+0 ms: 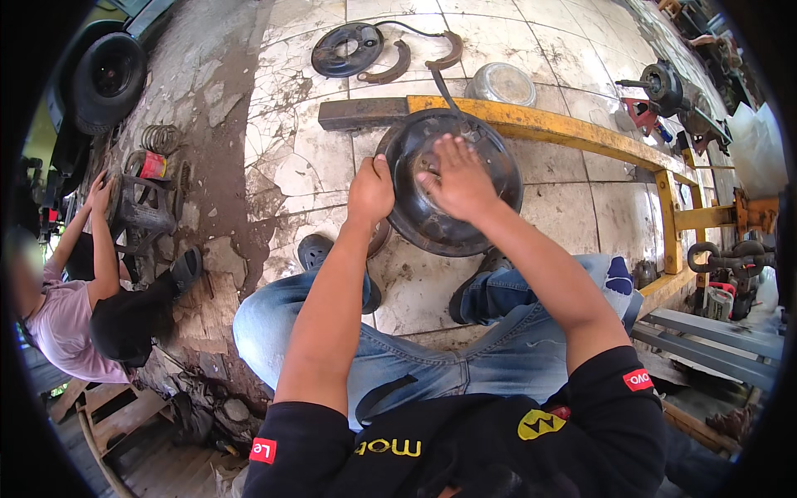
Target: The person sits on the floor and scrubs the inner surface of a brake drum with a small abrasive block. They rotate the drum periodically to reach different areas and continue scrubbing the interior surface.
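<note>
A black round brake backing plate [415, 224] with a dark cable [444, 90] at its far edge is in front of me, above the floor between my knees. My left hand [371, 191] grips its left rim, thumb on the face and fingers curled behind, mostly hidden. On the plate's middle lies my right hand [459, 178], fingers stretched out flat and thumb apart; it covers part of the centre. Beyond the plate, a second black backing plate [347, 50] lies flat on the tiles, with two curved brake shoes, one [390, 65] beside it and another [448, 51] to its right.
A yellow metal frame [564, 133] runs behind the plate and down my right side. A round silvery metal part [502, 85] sits just past it. At left, another person [70, 324] sits by a grey stool [145, 203], a coil spring [159, 139] and a tyre [110, 81].
</note>
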Demonstrator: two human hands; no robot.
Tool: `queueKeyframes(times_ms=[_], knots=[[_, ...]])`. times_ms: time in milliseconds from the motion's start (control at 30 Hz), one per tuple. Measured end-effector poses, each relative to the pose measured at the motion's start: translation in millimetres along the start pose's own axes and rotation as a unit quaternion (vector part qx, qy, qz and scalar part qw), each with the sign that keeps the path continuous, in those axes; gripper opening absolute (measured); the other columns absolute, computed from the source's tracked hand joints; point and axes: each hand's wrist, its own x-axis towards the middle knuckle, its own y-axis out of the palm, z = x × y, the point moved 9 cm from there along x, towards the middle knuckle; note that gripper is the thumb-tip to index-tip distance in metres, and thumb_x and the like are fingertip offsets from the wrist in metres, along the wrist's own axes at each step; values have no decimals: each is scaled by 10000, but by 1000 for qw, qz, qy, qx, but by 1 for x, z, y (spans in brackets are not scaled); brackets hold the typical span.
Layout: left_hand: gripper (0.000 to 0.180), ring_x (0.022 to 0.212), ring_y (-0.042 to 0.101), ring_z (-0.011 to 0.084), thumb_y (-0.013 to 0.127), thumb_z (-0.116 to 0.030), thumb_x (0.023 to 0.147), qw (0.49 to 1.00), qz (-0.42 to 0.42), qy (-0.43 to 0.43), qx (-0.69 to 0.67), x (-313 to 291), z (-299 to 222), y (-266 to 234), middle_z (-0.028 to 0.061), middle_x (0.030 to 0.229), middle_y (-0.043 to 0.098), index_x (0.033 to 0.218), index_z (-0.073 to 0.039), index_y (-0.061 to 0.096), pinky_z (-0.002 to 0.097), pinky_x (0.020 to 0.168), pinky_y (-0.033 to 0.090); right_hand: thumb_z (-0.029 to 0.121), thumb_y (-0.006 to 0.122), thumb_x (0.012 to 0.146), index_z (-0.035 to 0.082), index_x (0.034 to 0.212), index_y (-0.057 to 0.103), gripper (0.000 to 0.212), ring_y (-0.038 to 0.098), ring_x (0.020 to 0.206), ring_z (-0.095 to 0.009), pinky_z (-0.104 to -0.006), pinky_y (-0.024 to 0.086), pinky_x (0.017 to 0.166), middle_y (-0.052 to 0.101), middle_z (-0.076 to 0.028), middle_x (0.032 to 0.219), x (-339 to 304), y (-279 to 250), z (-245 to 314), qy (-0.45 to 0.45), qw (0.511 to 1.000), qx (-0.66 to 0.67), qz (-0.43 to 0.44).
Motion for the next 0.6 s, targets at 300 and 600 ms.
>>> queueKeyframes(times_ms=[300,600], knots=[[488,1011,569,487,315,-386,1014,1000,-10,-4,1,2,11,1,325,1049,611,1073,32,561,517,871,437,567,332,975,-3,1442,349,737,269,1421,-343,-465,209,1162,320,-198,1513,-11,5,21,-67,997,18,21],[493,1002,573,494,302,-396,1013,1000,-10,-10,19,2,13,1,323,1045,615,1073,24,552,527,873,438,546,337,980,22,1459,328,710,268,1428,-309,-467,216,1159,300,-170,1531,-19,2,22,-97,995,-9,29]])
